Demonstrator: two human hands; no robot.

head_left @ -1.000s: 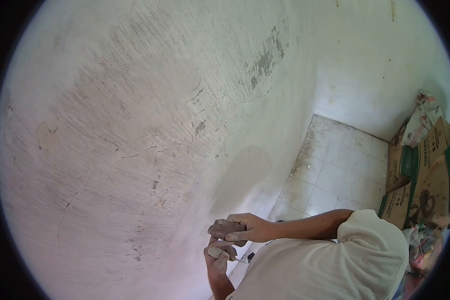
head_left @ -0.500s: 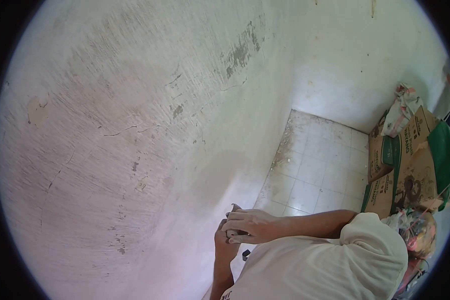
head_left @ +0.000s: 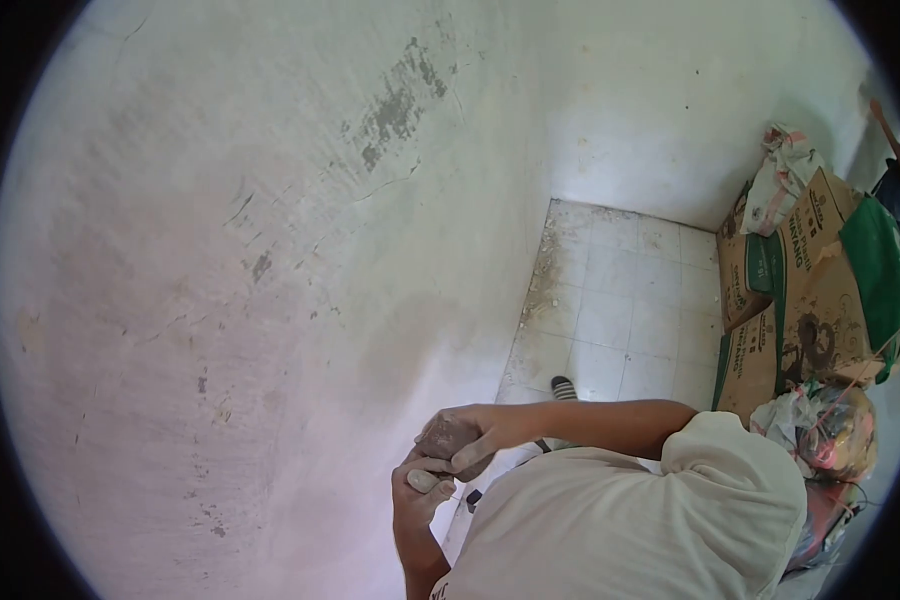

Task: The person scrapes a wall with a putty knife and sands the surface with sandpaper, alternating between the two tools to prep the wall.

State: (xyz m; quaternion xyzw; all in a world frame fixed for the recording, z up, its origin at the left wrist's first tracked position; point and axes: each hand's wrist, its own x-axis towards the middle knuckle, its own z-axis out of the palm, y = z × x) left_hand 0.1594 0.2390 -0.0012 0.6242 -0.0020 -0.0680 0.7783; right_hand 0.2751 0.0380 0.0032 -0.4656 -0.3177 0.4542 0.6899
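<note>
Both hands meet in front of the pale shirt, close to the wall (head_left: 270, 380). Coming in from the right, my right hand (head_left: 491, 427) is closed on a dusty brown piece (head_left: 451, 441), its thumb over the near face. Just below, my left hand (head_left: 415, 506) is bent round a small pale oval piece (head_left: 422, 481), and its fingers touch the underside of the brown piece. What both pieces are is unclear.
Tiled floor (head_left: 602, 318) with debris (head_left: 538, 290) along the wall's foot. At the right are cardboard boxes (head_left: 820, 285), a green sheet (head_left: 873, 265), a white sack (head_left: 782, 180) and a filled plastic bag (head_left: 842, 430). A striped shoe (head_left: 563, 388) shows above the forearm.
The hands have shifted left in the view and opened around what they hold, so the brown piece's broad face and the pale oval piece now show. The view has turned slightly; a shoe has appeared.
</note>
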